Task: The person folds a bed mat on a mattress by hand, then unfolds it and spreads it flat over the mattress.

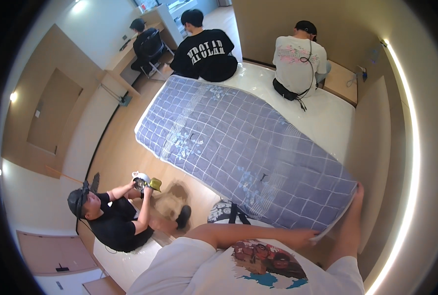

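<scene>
A blue-grey checked quilt [214, 142] with pale blue flower prints lies spread over the bed, its near right part drawn toward me. My right hand [359, 191] is closed on the quilt's corner at the right, by the wall. Lower down, my left hand [307, 238] grips the quilt's near edge; its fingers are somewhat blurred. Between my two hands the white-trimmed edge runs slantwise. Beneath the quilt, the mattress [322, 120] shows a shiny white surface at the far right.
Two people, one in black [206, 54] and one in white [300, 59], sit on the bed's far side. At the left, a seated person [113, 216] holds a white rounded object [139, 178] and a yellow-green item [155, 184]. Another sits at the far desk [125, 54]. A wall borders the right.
</scene>
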Demonstrator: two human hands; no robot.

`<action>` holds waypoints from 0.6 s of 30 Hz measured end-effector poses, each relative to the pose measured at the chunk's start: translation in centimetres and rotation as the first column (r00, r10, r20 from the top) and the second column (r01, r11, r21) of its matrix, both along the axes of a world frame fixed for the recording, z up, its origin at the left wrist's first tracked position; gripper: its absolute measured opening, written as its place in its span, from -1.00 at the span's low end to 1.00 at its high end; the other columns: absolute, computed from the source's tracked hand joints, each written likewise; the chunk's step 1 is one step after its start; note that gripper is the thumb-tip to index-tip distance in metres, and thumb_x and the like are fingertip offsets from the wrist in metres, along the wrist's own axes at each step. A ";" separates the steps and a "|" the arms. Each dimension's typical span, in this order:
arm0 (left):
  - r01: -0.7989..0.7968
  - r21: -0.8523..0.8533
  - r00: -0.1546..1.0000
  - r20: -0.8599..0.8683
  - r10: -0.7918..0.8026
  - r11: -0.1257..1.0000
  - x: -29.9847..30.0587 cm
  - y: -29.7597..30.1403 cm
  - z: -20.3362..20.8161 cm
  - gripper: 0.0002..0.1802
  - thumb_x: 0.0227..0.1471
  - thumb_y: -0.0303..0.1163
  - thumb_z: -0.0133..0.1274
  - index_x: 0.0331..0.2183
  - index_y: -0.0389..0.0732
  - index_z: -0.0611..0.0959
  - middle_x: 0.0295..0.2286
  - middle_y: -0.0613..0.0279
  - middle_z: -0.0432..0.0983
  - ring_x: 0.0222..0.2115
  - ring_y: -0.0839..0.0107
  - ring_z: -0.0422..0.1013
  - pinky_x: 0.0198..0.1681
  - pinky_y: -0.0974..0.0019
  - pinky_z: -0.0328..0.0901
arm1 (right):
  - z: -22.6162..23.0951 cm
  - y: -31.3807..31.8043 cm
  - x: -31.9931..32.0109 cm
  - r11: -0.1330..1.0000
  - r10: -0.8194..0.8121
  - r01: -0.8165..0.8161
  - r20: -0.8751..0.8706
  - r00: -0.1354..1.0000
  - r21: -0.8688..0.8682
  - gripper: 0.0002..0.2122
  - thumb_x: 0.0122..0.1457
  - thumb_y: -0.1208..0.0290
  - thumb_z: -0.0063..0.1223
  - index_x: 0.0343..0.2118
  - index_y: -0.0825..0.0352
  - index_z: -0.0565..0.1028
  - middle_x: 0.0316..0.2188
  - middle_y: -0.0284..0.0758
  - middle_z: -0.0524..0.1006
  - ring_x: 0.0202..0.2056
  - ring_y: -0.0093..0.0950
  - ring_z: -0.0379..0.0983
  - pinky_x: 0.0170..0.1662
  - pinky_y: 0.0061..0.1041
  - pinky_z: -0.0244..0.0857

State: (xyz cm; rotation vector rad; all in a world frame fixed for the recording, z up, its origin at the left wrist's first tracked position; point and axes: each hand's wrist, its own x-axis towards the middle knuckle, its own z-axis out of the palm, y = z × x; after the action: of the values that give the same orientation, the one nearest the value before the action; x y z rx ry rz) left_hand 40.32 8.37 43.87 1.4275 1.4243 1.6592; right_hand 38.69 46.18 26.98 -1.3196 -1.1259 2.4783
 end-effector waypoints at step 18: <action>-0.347 -0.609 0.507 0.517 0.689 0.713 -27.1 -36.4 -5.6 -0.60 0.12 -0.10 -0.10 -0.23 -0.24 0.56 -0.52 0.41 0.41 -0.44 0.60 0.26 -0.34 0.43 0.22 | 11.1 -34.1 -46.6 0.084 0.211 -0.308 0.285 0.935 0.948 -0.70 0.02 0.41 0.06 -0.17 0.39 0.44 -0.51 -0.39 0.46 -0.49 -0.57 0.33 -0.42 -0.52 0.26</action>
State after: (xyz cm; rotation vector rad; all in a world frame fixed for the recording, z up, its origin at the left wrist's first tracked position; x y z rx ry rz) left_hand 13.26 -28.01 38.25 -0.0399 1.6508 1.7733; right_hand -7.91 12.09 38.05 -0.7021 -2.5198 1.0019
